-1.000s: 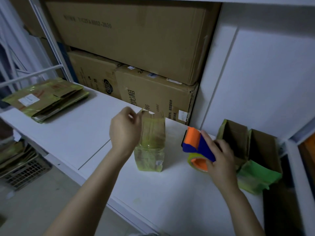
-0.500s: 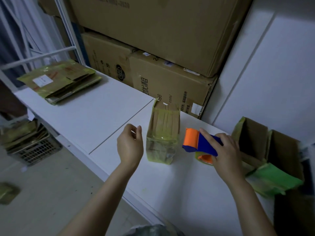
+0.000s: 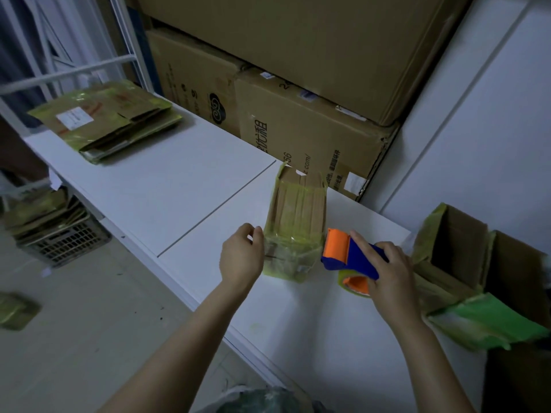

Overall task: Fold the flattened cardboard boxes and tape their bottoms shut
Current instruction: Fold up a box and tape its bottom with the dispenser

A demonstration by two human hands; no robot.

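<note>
Lower left of the frame there's a crate of cardboard on the floor. In the upper left a stack of flats sits on the table, so we've got plenty left to fold.

Middle of the frame is where we're working. Our left hand is just beside the box, fingers loosely curled and holding nothing. We can't tell if the fingertips actually touch the left edge. The box sits on the table dead center, folded up, with glossy yellowish tape over its near end.

Just right of it, our right hand has the tape gun. The fingers are wrapped round the blue handle and the forefinger lies along the top toward the orange part. The gun's nose is right by the box's lower right corner, and it's hard to say if they touch.

Looks to us like we're between strips. Our tips:
- Pin the box with the left hand first so it doesn't skate on that slick table.
- Start the tape on a side wall and pull straight across the seam.
- Rub it down before tearing.

Far right, the done boxes stand open-topped. Across the top are big cartons.
</note>
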